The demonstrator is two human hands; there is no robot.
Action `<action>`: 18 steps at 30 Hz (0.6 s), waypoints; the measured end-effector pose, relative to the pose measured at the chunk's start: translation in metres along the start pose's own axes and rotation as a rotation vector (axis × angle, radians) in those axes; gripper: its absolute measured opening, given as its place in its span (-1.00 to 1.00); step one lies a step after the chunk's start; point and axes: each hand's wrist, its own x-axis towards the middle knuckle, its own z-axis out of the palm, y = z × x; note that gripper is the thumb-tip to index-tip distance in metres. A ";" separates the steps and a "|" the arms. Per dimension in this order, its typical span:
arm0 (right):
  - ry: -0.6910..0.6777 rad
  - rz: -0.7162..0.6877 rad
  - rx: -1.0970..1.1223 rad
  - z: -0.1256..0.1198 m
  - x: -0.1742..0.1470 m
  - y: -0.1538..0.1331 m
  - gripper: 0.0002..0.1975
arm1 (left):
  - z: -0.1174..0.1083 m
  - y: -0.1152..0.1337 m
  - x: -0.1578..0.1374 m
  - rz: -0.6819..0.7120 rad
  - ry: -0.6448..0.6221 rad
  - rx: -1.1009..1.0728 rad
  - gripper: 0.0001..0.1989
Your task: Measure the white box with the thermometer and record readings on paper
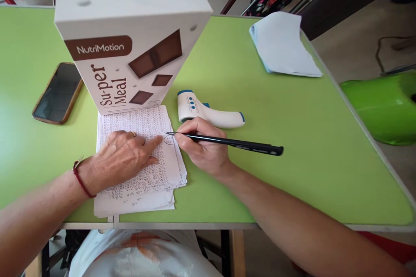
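My left hand lies on a stack of handwritten sheets, its index finger stretched toward a small circled mark near the right edge. Between the fingers of my right hand is a black pen, its tip at the paper's right side close to my left fingertip. Whether the tip touches the paper I cannot tell. A white and blue infrared thermometer lies just beyond my right hand. Behind the sheets stands a white NutriMotion box, upright at the paper's far edge.
A phone in a brown case lies left of the box on the green table. Folded white paper rests at the far right corner. Past the right edge is a bright green container. Chairs stand behind the table.
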 end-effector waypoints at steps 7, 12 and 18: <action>-0.064 -0.021 -0.012 0.000 -0.001 0.002 -0.86 | -0.002 0.002 0.002 -0.009 -0.035 -0.001 -0.59; -0.075 -0.020 -0.016 0.001 -0.002 0.003 -0.86 | -0.001 0.002 0.003 -0.013 -0.029 -0.009 -0.60; -0.097 -0.019 -0.012 0.000 -0.002 0.003 -0.86 | -0.001 0.001 0.001 -0.012 -0.035 -0.011 -0.59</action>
